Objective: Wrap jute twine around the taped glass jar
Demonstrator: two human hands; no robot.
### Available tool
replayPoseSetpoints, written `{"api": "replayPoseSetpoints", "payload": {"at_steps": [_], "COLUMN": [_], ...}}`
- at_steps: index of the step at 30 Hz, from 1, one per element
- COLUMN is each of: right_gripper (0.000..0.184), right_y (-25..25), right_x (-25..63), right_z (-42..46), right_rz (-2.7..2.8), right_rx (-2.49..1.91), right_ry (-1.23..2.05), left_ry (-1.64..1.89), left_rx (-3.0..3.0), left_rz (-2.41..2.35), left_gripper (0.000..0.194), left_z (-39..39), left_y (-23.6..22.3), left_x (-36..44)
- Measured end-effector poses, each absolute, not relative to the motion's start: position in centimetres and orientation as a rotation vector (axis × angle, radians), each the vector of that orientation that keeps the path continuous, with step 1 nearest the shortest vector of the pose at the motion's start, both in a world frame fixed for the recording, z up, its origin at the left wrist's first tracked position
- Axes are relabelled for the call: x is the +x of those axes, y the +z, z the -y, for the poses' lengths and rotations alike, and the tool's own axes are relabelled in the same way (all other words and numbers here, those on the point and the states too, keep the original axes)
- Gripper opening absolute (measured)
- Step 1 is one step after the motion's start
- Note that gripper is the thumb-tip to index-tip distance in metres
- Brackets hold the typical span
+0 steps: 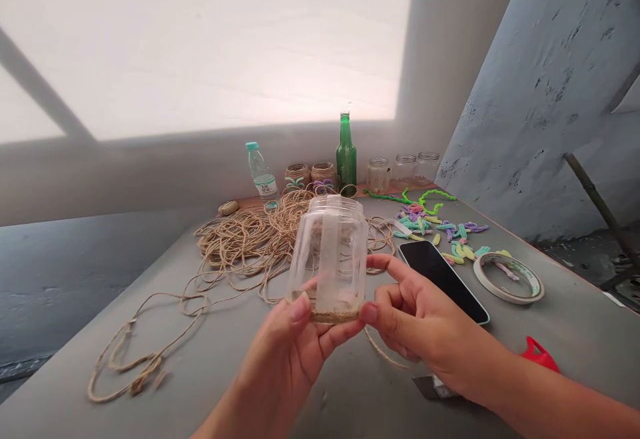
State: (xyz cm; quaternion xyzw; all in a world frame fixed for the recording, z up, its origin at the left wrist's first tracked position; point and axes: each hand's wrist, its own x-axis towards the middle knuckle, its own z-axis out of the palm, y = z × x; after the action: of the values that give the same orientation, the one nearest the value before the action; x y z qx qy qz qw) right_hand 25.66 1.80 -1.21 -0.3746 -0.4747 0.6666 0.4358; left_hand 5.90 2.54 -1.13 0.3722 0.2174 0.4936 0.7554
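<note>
Both hands hold a clear glass jar (330, 259) up above the table, its base wrapped in a narrow band of jute twine (336, 316). Pale vertical strips run up the jar's side. My left hand (287, 352) grips the lower left of the jar, and my right hand (415, 312) pinches its lower right edge. A strand of twine (385, 352) trails down past my right hand. A large loose tangle of jute twine (245, 242) lies beyond my left hand.
A black smartphone (443, 279), a roll of tape (507, 278) and scattered pastel pipe cleaners (435, 226) lie on the grey table (345, 402) at right. A green bottle (346, 156), a water bottle (261, 171) and several jars stand along the back. A red object (540, 356) sits near the right edge.
</note>
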Motion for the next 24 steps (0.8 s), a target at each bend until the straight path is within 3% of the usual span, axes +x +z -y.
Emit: {"api": "replayPoseSetpoints", "payload": {"at_steps": [4,9,15,24], "right_gripper": [0.065,0.065,0.068,0.053], "right_y": [-1.1,-0.6,-0.3,0.6], "right_x": [25.6,25.2,25.3,25.6], "right_z": [-1.8,-1.3,-0.9,-1.2], "right_rz": [1.201,1.234,1.247,1.26], "right_rx": [-0.935,-0.974,-1.017,-0.916], "right_ry": [1.638,1.63,1.628,1.682], "left_ry": [1.05,1.039,1.018,1.021], "left_rx": [0.877,0.945,0.912,0.821], "left_rz": [-0.41,-0.64,-0.602,-0.401], "left_gripper": [0.037,0.064,0.051,0.039], "left_z": [-2.7,-2.9,-3.0,-2.7], "left_y": [-1.7,-3.2,-3.3,-2.3], "left_x": [5.8,5.2,5.5,5.3]}}
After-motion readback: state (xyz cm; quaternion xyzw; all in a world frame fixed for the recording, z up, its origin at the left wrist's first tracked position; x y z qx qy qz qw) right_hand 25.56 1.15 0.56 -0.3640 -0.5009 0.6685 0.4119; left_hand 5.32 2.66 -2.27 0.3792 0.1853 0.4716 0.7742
